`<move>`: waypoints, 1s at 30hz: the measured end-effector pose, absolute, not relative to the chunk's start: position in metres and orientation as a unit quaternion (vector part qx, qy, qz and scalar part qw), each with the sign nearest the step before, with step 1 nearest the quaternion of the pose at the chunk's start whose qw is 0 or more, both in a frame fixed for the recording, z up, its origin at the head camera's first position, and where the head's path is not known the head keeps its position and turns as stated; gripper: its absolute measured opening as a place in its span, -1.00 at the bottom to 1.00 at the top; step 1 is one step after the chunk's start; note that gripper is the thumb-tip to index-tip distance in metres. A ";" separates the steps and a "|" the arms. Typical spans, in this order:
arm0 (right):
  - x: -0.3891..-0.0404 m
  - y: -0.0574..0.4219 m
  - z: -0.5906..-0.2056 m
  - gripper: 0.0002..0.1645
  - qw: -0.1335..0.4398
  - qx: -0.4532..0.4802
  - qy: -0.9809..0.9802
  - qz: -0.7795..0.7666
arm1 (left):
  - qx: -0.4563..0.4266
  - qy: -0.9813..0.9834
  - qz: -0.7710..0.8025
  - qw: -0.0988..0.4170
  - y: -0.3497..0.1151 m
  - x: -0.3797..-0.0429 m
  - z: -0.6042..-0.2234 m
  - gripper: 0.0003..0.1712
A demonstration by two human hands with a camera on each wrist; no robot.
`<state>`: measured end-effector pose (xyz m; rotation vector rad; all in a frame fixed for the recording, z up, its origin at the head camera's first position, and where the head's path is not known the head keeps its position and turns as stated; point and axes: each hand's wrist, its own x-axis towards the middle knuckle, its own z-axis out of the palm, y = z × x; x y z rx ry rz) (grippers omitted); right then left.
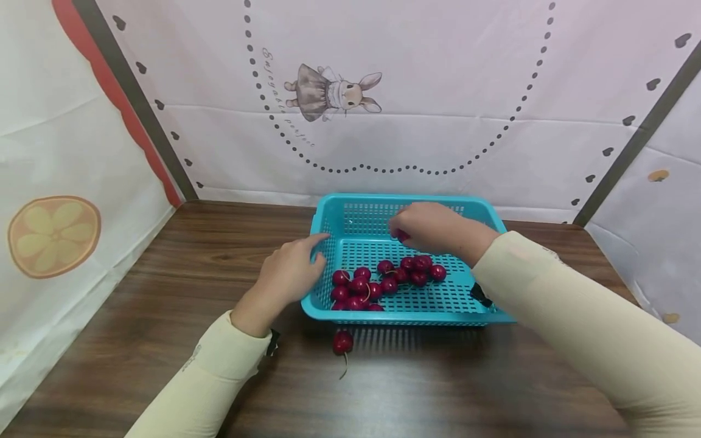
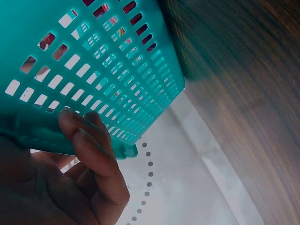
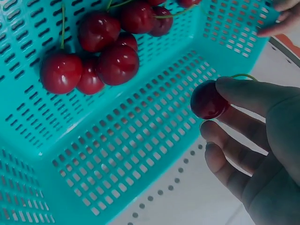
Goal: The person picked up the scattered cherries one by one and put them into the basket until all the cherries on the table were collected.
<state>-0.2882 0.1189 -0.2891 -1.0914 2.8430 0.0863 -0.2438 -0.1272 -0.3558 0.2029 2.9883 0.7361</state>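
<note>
My right hand pinches a dark red cherry between thumb and finger, above the back part of a turquoise plastic basket. In the right wrist view its stem sticks up behind the thumb, and the other fingers are bent loosely below. My left hand holds the basket's left rim. Its thumb and index finger reach over the inner side, while the other fingers curl against the outer wall. Several more cherries lie in the basket's front left and middle, some with stems.
One cherry with its stem lies on the dark wooden table in front of the basket. A white printed cloth with a rabbit picture rises behind the basket and along both sides.
</note>
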 end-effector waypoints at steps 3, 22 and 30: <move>-0.294 0.112 -0.297 -0.79 0.058 -0.359 0.931 0.044 | 0.067 0.969 0.238 0.027 -0.128 -0.244 -0.356 -0.43; -0.310 0.099 -0.331 -0.69 0.136 -0.340 0.927 0.076 | 0.062 0.968 0.241 0.025 -0.126 -0.244 -0.355 -0.43; -0.311 0.095 -0.340 -0.76 0.148 -0.344 0.923 0.091 | 0.064 0.969 0.239 0.023 -0.128 -0.244 -0.356 -0.42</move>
